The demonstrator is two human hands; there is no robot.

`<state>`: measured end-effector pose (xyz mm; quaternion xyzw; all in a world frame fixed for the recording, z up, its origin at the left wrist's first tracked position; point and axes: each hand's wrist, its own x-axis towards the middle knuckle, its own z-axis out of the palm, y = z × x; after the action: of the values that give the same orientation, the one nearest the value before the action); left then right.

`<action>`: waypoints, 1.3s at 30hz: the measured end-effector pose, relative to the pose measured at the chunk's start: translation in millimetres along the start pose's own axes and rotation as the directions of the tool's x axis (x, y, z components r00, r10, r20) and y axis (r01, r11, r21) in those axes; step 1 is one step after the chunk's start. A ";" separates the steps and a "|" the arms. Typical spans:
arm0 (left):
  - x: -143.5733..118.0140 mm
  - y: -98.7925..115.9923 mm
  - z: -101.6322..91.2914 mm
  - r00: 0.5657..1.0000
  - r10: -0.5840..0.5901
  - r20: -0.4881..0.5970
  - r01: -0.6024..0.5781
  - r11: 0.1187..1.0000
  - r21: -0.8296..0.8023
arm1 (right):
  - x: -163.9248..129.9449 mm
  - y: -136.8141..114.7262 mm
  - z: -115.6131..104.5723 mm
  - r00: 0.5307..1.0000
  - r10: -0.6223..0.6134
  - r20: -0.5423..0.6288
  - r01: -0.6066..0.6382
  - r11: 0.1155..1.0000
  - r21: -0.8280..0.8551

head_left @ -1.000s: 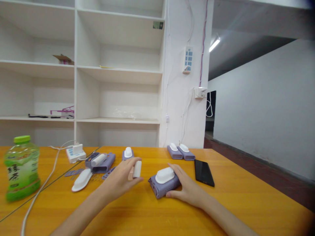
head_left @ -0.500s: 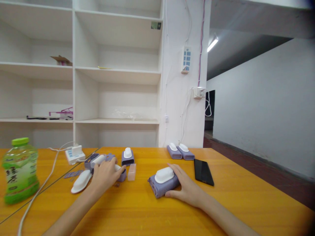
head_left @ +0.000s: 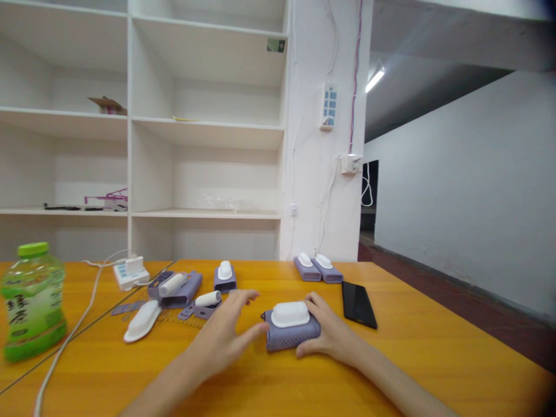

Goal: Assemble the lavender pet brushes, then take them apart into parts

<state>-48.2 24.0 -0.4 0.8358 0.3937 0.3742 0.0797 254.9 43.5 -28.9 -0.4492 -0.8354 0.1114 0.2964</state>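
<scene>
A purple device with a white top [head_left: 289,330] lies on the orange table [head_left: 269,382] in front of me. My right hand [head_left: 328,335] grips its right end, fingers wrapped over the back and thumb at the front. My left hand [head_left: 223,341] hovers just left of it with fingers spread, the thumb tip at the device's left end and nothing held. Beyond the left hand lie a small purple part with a white roller [head_left: 207,301] and some loose springs [head_left: 180,318].
To the left are a purple case with a white cylinder [head_left: 176,285], a white cap [head_left: 141,320], a power strip [head_left: 129,271] with its cable, and a green bottle [head_left: 32,301]. Behind stand a small purple unit [head_left: 225,275], two more units [head_left: 317,267] and a black phone [head_left: 358,304]. White shelves [head_left: 208,130] rise behind the table.
My left hand set down a small pale block, reached into the parts on the left, then came back beside the purple device. My right hand turned the device more square to me.
</scene>
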 end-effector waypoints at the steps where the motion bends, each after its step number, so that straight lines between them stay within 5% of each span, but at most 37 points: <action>1: -4.3 4.8 9.6 0.999 -0.008 0.041 0.011 0.999 -0.051 | -0.6 -1.2 0.7 1.000 0.006 -0.006 -0.006 1.000 -0.019; 4: -12.0 9.5 31.0 0.991 -0.025 0.129 0.044 0.988 -0.147 | -2.5 -5.1 5.2 0.999 0.019 -0.026 -0.020 0.998 -0.054; 8: -13.0 0.9 40.1 0.995 -0.046 0.094 0.060 0.987 -0.148 | -4.2 -14.9 11.6 1.000 -0.002 -0.027 0.003 1.000 0.031; 19: -9.9 -6.4 21.1 0.950 -0.093 0.299 0.194 0.925 -0.327 | -1.8 -20.0 -0.8 0.997 -0.049 0.056 0.037 0.979 0.201; 25: -13.5 0.1 32.3 0.966 -0.147 0.213 0.199 0.949 -0.247 | -5.0 -18.3 -2.6 0.999 -0.040 0.017 0.036 0.977 0.208; 30: -14.5 16.3 38.5 0.994 -0.029 0.108 0.049 0.981 -0.189 | -3.3 -16.2 0.4 0.997 0.035 -0.067 -0.013 0.955 0.295; 34: -13.5 27.6 38.9 0.996 0.035 0.088 -0.025 0.993 -0.113 | -5.6 -26.7 2.4 0.993 -0.002 -0.115 0.021 0.987 0.162; 39: -14.7 39.0 46.8 0.999 -0.018 0.039 0.018 1.000 0.008 | -9.8 -55.3 27.7 0.953 0.196 -0.230 -0.193 0.981 0.033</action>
<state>1.3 -5.4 -25.1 0.8397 0.4011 0.3554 0.0877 204.7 6.1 -29.8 -0.5377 -0.7461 0.0910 0.3820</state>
